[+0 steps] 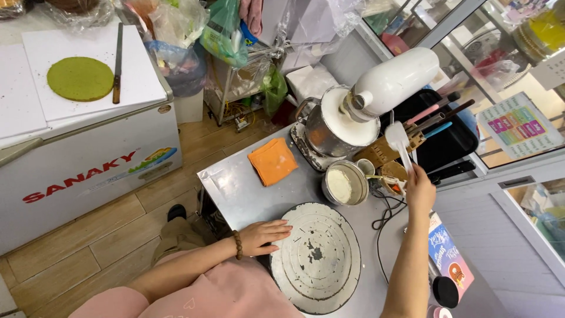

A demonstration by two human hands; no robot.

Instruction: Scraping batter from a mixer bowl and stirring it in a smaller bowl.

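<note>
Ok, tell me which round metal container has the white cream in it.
The small round tin beside the turntable; the big mixer bowl sits under the white mixer head.

table (247,194): brushed metal, matt | turntable (318,259): worn, chipped paint | spatula (399,141): smooth white plastic | cloth (272,161): orange fabric

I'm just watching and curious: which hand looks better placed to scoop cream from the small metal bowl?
Probably the right hand: it already holds the white spatula above and just right of the small metal bowl. The left hand lies flat on the turntable's edge, empty.
</note>
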